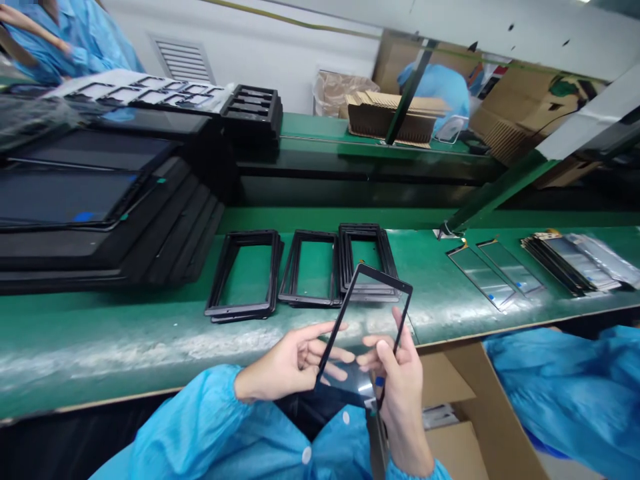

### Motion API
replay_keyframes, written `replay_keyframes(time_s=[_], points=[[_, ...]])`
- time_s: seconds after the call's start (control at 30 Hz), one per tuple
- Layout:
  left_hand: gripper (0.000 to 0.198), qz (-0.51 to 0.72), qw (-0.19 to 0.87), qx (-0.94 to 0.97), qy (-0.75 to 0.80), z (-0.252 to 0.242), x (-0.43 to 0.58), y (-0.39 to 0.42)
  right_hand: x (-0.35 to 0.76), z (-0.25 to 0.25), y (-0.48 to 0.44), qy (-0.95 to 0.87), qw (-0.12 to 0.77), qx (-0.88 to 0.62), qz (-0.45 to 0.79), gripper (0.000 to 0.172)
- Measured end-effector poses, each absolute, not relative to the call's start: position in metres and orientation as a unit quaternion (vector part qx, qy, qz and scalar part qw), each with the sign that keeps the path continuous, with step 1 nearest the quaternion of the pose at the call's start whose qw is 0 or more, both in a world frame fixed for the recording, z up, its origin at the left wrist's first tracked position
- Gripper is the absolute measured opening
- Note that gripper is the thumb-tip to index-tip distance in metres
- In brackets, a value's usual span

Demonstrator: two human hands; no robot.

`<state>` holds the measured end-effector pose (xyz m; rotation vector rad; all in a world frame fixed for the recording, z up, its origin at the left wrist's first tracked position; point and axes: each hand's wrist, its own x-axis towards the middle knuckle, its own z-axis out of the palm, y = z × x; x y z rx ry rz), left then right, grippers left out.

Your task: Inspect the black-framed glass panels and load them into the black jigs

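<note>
A clear tablet glass panel with a black border is held tilted between my two hands, in front of my chest. My left hand grips its left edge, with fingers behind the glass showing through it. On the right edge, my right hand has its thumb at the front and fingers around the border. Beyond the panel, on the green bench, lie stacks of black rectangular frames: a left stack, a middle stack and a right stack, partly hidden by the panel.
Black trays with dark panels pile high at the left. Two glass panels and a stack of panels lie at the right. A green post rises from the bench. Below right stands an open cardboard box, beside a person's blue sleeve.
</note>
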<state>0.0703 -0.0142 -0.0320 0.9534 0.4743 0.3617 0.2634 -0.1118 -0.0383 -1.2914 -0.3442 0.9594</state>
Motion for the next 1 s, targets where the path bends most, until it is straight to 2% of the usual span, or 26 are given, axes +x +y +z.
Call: replay_keyframes(time_s=[0.13,0.23,0.33,0.7,0.83,1.0], points=[[0.077,0.184,0.847,0.448,0.22,-0.038,0.072,-0.013,0.263,-0.04,-0.11,-0.147,0.678,-0.578,0.43,0.102],[0.081,0.212,0.838,0.454,0.215,-0.037,0.074,-0.007,0.258,-0.042,-0.112,-0.153,0.669,-0.579,0.44,0.108],[0.084,0.231,0.833,0.457,0.209,-0.029,0.076,0.003,0.25,-0.044,-0.116,-0.165,0.659,-0.577,0.453,0.104],[0.033,0.233,0.829,0.436,0.261,-0.029,0.084,0.019,0.237,-0.047,-0.119,-0.178,0.662,-0.563,0.461,0.1],[0.035,0.228,0.817,0.433,0.305,-0.025,0.085,0.015,0.236,-0.052,-0.119,-0.178,0.664,-0.567,0.453,0.092],[0.055,0.264,0.818,0.4,0.319,-0.03,0.075,-0.005,0.237,-0.051,-0.109,-0.099,0.712,-0.557,0.415,0.097]])
